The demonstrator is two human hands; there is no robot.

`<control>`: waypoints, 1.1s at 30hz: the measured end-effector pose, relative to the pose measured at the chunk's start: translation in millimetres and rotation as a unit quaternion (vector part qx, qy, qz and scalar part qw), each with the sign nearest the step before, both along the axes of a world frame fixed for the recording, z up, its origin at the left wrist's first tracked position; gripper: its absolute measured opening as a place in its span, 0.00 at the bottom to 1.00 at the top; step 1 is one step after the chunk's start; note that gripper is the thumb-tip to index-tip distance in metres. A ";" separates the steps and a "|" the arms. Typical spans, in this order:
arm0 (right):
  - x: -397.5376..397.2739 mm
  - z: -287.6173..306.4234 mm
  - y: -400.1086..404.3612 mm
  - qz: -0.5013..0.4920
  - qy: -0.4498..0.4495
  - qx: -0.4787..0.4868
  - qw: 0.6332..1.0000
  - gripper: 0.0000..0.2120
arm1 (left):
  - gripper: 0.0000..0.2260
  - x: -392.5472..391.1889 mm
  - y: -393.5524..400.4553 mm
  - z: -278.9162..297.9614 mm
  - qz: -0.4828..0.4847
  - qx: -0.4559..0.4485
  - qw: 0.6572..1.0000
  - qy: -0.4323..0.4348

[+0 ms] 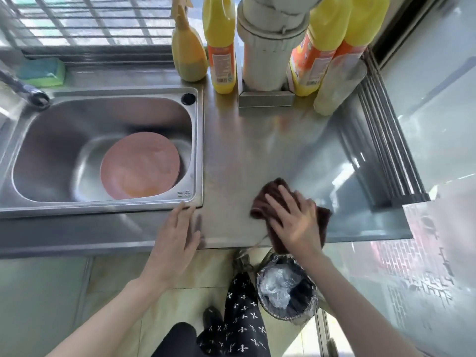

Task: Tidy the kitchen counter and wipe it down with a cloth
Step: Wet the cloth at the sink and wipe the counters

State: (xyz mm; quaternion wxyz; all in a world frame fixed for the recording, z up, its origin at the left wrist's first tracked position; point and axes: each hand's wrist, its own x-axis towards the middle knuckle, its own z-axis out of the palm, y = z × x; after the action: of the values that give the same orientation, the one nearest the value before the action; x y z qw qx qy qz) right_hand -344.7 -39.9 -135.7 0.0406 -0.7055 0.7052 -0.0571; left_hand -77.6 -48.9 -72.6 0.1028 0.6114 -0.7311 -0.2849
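Note:
A dark brown cloth lies on the steel counter near its front edge. My right hand presses flat on the cloth, fingers spread, palm down. My left hand rests open and flat on the counter's front edge, by the sink's near right corner, holding nothing. A pink plate lies inside the steel sink at the left.
Yellow cleaner bottles and a spray bottle stand at the back around a white pipe. A green sponge sits back left by the tap. A rolled drying rack lies right. A lined bin stands below on the floor.

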 end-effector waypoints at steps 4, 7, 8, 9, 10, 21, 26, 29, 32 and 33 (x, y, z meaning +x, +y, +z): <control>-50.4 9.5 12.8 -0.312 -0.029 0.031 0.949 0.22 | 0.22 0.3 6.6 -0.4 -0.006 0.000 1.000 0.009; -0.8 11.9 17.7 -0.411 -0.078 0.019 0.908 0.22 | 0.23 3.4 12.8 -0.8 -0.010 -0.002 1.000 -0.001; 26.0 12.5 19.4 -0.386 -0.085 0.007 0.918 0.22 | 0.22 5.5 14.8 -1.0 -0.005 0.003 1.000 -0.007; 54.0 11.5 22.2 -0.337 -0.089 0.001 0.937 0.23 | 0.22 8.1 16.2 -1.3 0.001 0.008 1.000 -0.013; 80.9 10.1 25.9 -0.265 -0.084 0.007 0.960 0.23 | 0.22 11.0 17.5 -1.9 0.006 0.011 1.000 -0.020; -41.0 11.9 31.5 -0.261 -0.035 0.091 0.960 0.27 | 0.22 19.7 19.4 0.4 0.009 0.036 0.999 -0.012; -82.7 17.4 19.3 -0.481 -0.084 0.065 0.871 0.28 | 0.22 -4.9 -2.4 1.8 -0.011 0.024 0.999 0.019; -34.1 13.5 7.7 -0.507 -0.131 0.002 0.852 0.23 | 0.22 -8.1 -16.2 3.1 0.001 0.010 1.000 0.017; 48.7 14.0 -0.2 -0.333 -0.161 -0.012 0.929 0.25 | 0.24 7.1 -25.3 3.8 0.067 0.009 0.998 0.007; 73.8 15.6 -6.6 -0.286 -0.192 -0.013 0.939 0.25 | 0.25 14.9 -26.4 3.9 0.094 0.015 0.996 -0.001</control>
State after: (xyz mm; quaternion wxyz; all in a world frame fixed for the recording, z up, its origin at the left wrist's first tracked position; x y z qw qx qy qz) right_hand -270.9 -46.4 -120.1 0.1485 -0.4502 0.8551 -0.2099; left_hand -62.7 -75.3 -68.8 0.1192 0.6788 -0.6666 -0.2841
